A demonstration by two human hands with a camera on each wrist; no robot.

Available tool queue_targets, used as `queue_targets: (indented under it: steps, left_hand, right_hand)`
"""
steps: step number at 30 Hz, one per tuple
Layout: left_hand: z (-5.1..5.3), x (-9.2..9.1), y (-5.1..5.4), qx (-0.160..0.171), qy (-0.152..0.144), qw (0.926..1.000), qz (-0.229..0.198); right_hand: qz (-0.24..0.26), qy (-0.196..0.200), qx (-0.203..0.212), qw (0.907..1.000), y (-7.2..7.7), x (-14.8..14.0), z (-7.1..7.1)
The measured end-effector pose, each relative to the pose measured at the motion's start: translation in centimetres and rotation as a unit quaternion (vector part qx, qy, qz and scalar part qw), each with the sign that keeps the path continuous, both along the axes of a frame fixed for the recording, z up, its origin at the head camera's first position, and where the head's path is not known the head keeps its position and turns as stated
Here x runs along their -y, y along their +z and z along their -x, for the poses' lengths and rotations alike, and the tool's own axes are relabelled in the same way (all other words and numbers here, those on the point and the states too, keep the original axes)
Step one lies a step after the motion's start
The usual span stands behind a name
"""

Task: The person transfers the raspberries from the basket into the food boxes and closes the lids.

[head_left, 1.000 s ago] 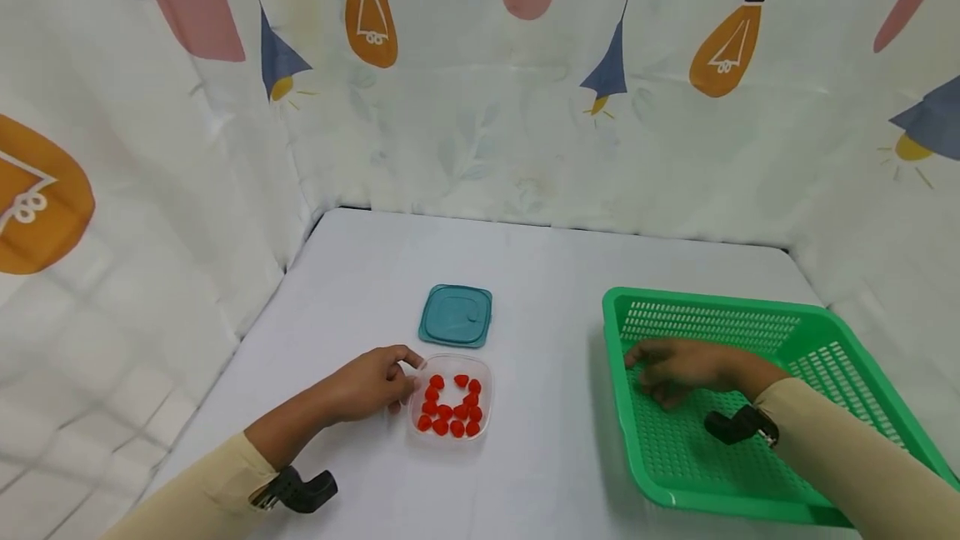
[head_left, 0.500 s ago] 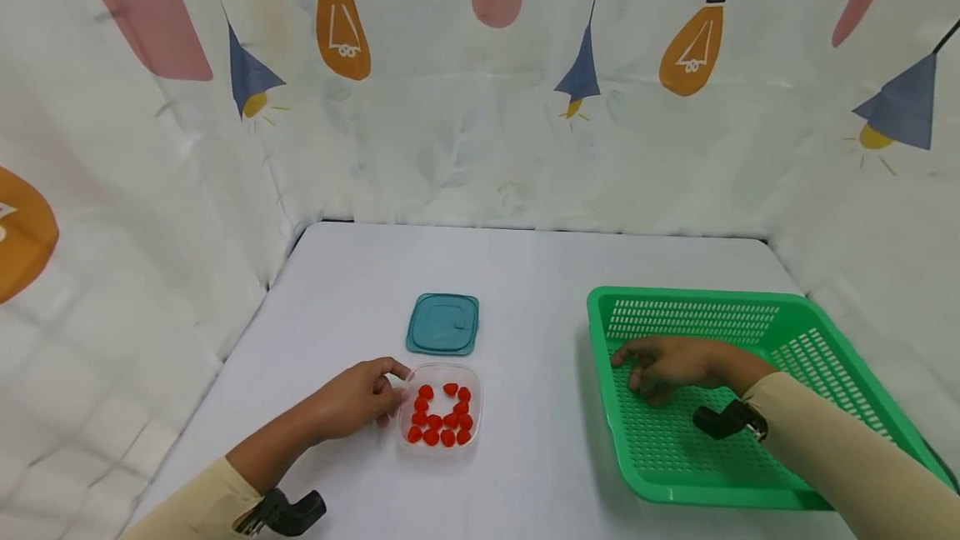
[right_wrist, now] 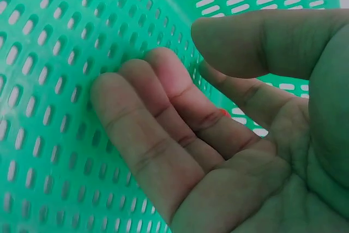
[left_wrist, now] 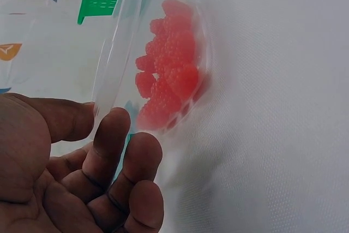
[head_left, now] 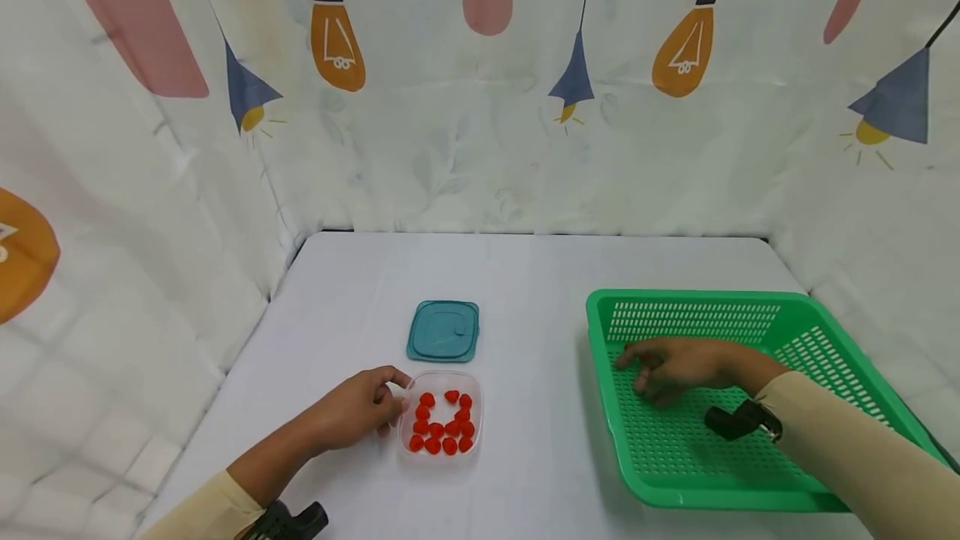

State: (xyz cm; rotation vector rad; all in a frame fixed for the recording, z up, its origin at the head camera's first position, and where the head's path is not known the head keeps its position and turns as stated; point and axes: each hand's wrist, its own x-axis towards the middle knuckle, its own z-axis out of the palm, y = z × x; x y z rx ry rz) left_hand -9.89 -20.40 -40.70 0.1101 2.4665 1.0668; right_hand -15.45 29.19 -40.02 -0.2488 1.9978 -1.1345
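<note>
In the head view my left hand (head_left: 356, 411) pinches the left rim of a clear plastic container (head_left: 440, 454). Thumb and index finger meet at that rim in the left wrist view. Several red raspberries (left_wrist: 172, 53) sit in the container, with a gap at the back middle. My right hand (head_left: 678, 367) is inside the green basket (head_left: 705, 498), near its left wall. Its fingers (right_wrist: 144, 129) are loosely bent against the mesh, and nothing shows in its palm. A small red bit (right_wrist: 223, 112) shows behind those fingers, mostly hidden.
A teal square lid (head_left: 443, 331) lies flat behind the container. The white table (head_left: 532, 373) runs between the container and the basket. White printed curtains (head_left: 480, 148) hang behind and at the sides.
The head view has shifted slightly. My left hand stays on the container's rim, and my right hand remains in the basket with little movement.
</note>
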Motion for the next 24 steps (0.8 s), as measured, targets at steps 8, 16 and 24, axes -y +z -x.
queue_targets:
  steps: [8, 16, 24]
  left_hand:
    - [0.0, -0.1, 0.0, -0.004, -0.001, 1.0, 0.004]
    - [-0.1, 0.0, -0.1, -0.005, -0.003, 1.0, 0.002]
    - [0.0, -0.1, 0.0, -0.005, -0.003, 1.0, 0.004]
  right_hand:
    - [0.033, -0.014, 0.002, 0.9994, 0.2, -1.6, -0.4]
    - [0.035, -0.035, -0.004, 0.9988, -0.1, -2.4, -0.3]
    - [0.035, -0.048, -0.011, 0.9982, -0.1, -2.4, -0.3]
